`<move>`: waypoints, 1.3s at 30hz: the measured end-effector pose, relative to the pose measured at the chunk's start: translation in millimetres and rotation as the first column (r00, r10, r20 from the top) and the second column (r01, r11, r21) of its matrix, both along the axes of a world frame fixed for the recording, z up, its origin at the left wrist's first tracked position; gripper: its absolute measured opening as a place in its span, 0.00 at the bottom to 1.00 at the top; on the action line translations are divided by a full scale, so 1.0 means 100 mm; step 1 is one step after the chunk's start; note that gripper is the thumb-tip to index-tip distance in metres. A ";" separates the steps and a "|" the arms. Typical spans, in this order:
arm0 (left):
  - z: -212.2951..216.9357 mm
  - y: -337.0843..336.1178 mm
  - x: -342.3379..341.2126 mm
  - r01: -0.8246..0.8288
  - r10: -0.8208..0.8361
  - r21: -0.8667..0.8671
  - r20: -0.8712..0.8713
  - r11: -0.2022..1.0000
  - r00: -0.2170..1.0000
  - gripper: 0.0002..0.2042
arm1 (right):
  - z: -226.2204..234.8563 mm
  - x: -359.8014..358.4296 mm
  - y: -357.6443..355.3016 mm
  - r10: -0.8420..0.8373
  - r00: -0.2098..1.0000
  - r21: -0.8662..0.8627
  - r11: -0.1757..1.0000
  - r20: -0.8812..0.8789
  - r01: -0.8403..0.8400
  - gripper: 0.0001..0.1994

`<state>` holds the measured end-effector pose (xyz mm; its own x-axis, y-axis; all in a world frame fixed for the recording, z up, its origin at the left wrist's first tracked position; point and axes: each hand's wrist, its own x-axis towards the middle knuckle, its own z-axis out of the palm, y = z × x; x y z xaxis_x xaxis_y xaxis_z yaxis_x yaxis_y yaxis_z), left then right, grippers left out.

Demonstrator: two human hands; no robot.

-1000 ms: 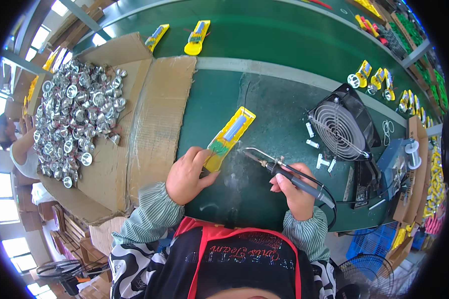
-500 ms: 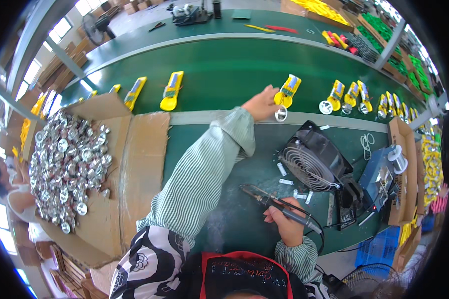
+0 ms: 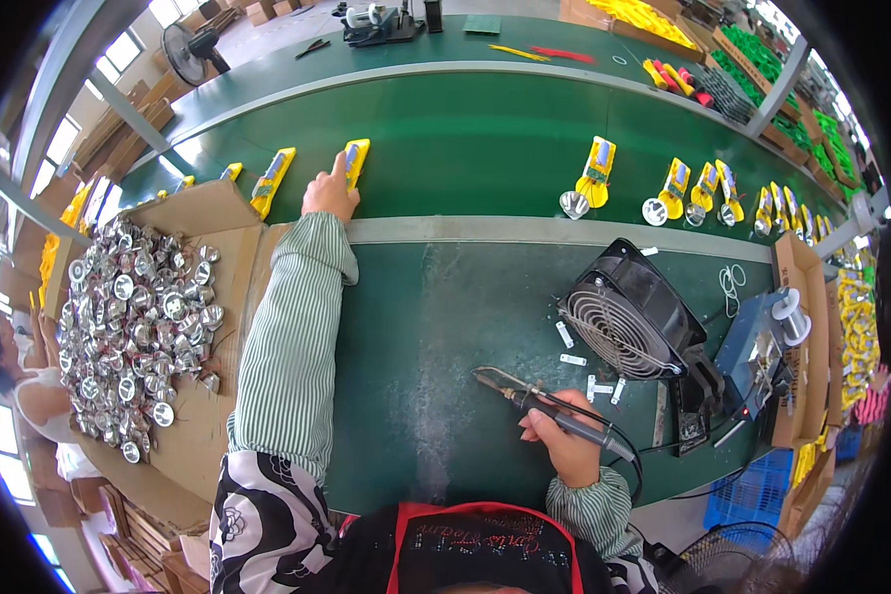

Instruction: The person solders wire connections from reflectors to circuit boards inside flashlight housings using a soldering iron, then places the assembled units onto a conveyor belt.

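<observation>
My left hand (image 3: 331, 195) is stretched far forward onto the green belt, its fingers closed about a yellow flashlight casing (image 3: 360, 156) with a circuit board inside. The hand hides the casing's lower end. In my right hand (image 3: 564, 444) is a soldering iron (image 3: 571, 424), held above the green worktop with its tip pointing left. Another yellow casing (image 3: 596, 170) lies on the belt to the right, a silver reflector cup (image 3: 574, 205) at its lower end. More casings with cups lie farther right; plain ones lie to the left.
A cardboard box (image 3: 252, 327) full of silver cups stands at left. At right sit a black fan (image 3: 619, 322) with a wire guard, small white pieces (image 3: 573, 360), and a blue soldering unit (image 3: 747, 346) with a wire spool (image 3: 789, 317). A person (image 3: 35, 371) is at far left.
My left hand has let go of the right-hand casing and its cup and swung left to another casing. That right-hand casing now lies slightly farther right. My right hand keeps the iron nearly still.
</observation>
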<state>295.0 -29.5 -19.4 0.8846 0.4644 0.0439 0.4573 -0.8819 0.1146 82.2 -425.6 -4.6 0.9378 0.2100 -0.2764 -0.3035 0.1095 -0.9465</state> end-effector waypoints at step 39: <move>0.10 0.96 -2.84 0.046 -0.029 0.323 -0.057 0.945 0.998 0.05 | 0.21 -0.38 0.10 0.082 0.988 -0.007 0.997 0.129 -0.082 0.10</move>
